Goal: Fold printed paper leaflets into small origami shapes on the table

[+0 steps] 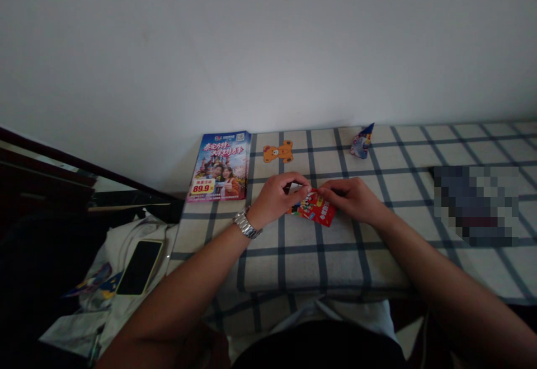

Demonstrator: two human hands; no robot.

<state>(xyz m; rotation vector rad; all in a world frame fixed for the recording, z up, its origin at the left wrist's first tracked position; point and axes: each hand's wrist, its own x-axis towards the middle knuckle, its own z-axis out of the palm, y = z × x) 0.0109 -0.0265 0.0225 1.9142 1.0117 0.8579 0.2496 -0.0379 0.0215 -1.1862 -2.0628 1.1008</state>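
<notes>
Both my hands meet over a small red printed paper point(318, 208) lying on the checked tablecloth point(319, 257). My left hand point(277, 197), with a metal watch on its wrist, pinches the paper's left edge with curled fingers. My right hand point(352, 197) pinches its upper right edge, fingers pressed together. Part of the paper is hidden under the fingers.
A colourful leaflet point(220, 165) lies at the table's far left corner. An orange bear shape point(278, 151) and a folded paper figure point(361, 142) sit near the wall. A blurred dark patch point(476, 204) is on the right. A phone point(140, 266) rests on white cloth left of the table.
</notes>
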